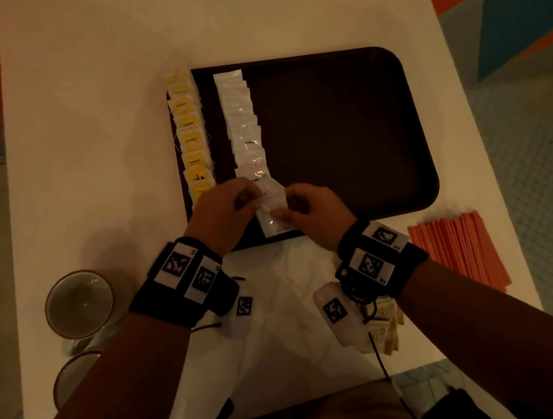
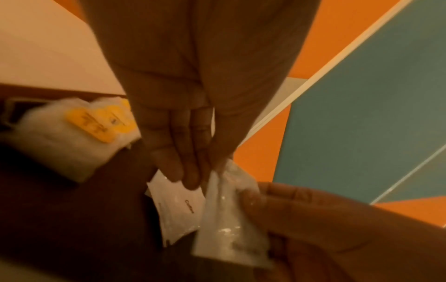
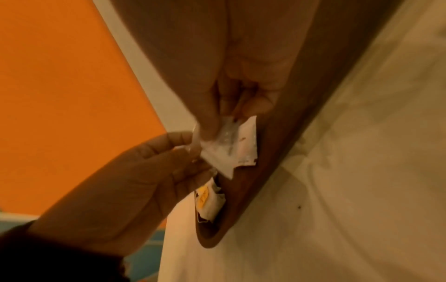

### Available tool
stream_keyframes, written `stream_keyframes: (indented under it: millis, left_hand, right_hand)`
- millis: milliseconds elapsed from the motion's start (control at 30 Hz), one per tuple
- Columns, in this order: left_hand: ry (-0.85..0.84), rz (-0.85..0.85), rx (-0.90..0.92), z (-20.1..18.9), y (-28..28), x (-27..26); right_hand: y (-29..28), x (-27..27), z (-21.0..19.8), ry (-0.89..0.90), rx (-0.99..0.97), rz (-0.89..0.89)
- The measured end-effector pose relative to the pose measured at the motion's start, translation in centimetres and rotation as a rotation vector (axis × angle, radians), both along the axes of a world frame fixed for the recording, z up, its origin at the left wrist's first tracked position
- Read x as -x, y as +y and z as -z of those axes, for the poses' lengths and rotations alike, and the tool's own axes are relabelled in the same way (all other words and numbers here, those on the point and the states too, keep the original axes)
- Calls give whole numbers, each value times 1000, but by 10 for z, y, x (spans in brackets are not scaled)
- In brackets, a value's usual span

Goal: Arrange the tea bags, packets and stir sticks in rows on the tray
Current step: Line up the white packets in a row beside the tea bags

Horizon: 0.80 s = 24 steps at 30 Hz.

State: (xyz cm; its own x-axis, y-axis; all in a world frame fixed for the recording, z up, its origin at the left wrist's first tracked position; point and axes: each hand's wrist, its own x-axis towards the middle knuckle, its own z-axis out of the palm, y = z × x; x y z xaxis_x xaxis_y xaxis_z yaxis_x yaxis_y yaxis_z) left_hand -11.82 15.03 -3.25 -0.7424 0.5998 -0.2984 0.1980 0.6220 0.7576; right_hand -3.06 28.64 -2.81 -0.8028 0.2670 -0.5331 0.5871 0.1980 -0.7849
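A white table (image 1: 88, 144) carries a dark brown tray (image 1: 345, 132) at its centre — its near edge just beside a spread of orange stir sticks (image 1: 459, 250) at the right. Two cups (image 1: 79, 304) sit at the near-left corner, one behind the other — and a few tan packets (image 1: 385, 328) lie near the front edge.

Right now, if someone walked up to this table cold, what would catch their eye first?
Probably both hands, the left hand and right hand, pinching a white coffee packet at the near edge of the dark tray. Next, two neat rows on the tray's left side: yellow tea bags and white packets. Orange stir sticks lie off the tray, right.
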Motion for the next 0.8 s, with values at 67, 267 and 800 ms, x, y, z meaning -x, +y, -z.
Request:
stream_keyframes:
  millis: [67,267,800]
  left_hand:
    - [60,-9,48,1,5,3]
    - [25,-54,201,3,12,-2]
    - [-104,-154,129,-2,1,-19]
  right_hand:
    - [1,2,5,-44,-45,17]
    - [0,8,16,-135,17,244]
    - [-2,10,20,-113,-56,139]
